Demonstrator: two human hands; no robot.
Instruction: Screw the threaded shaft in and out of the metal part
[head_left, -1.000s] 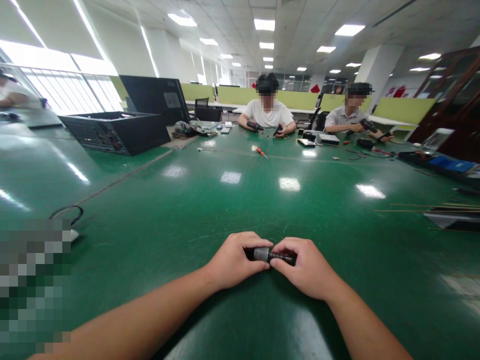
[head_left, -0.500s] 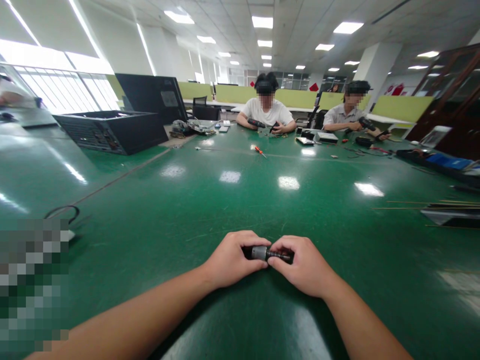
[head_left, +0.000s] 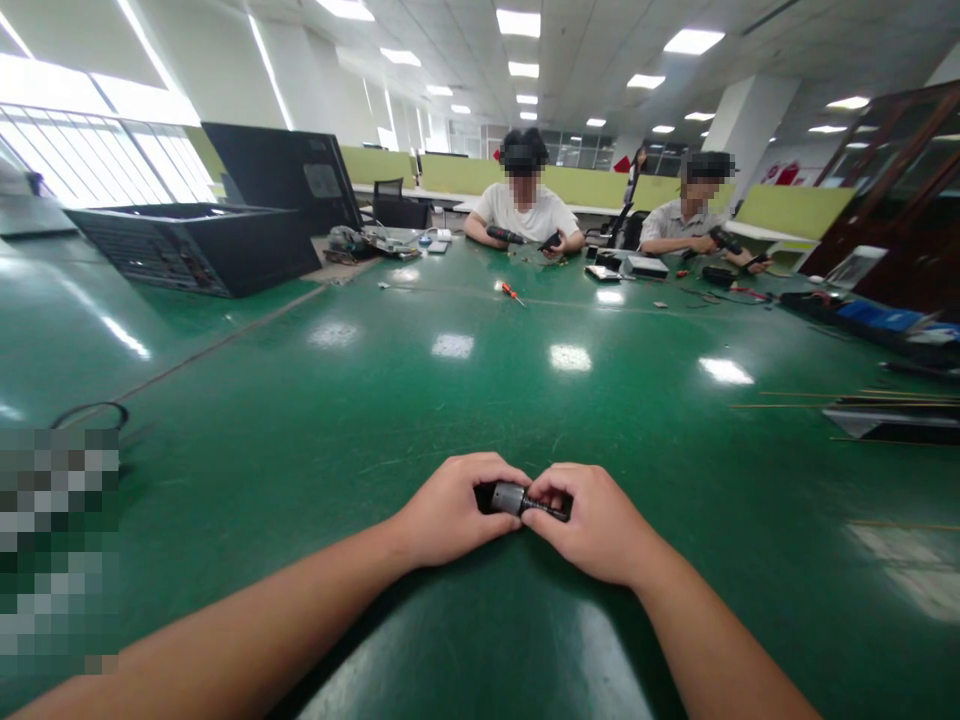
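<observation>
Just above the green tabletop, in the lower middle of the head view, both hands grip one small metal part. My left hand (head_left: 450, 515) is closed around its grey metal cylinder (head_left: 508, 497), thumb below and index finger above. From the cylinder's right end a thin, dark ribbed rod (head_left: 541, 506) sticks out, lying level and in line with it. My right hand (head_left: 596, 525) pinches this rod close to the cylinder with thumb and fingertips. The two hands almost meet at the fingertips. Whether the ribs are a thread or a coiled spring, I cannot tell.
An orange screwdriver (head_left: 512, 292) lies on the green table (head_left: 375, 400). At the left stands a black computer case (head_left: 195, 250). Thin rods (head_left: 795, 404) lie at the right. Across the table, two people (head_left: 525, 210) handle power tools. A pixelated area covers the left edge.
The view has shifted slightly, so everything sits a little further left and higher. Both hands keep their hold on the metal part, with the right fingertips still at the rod.
</observation>
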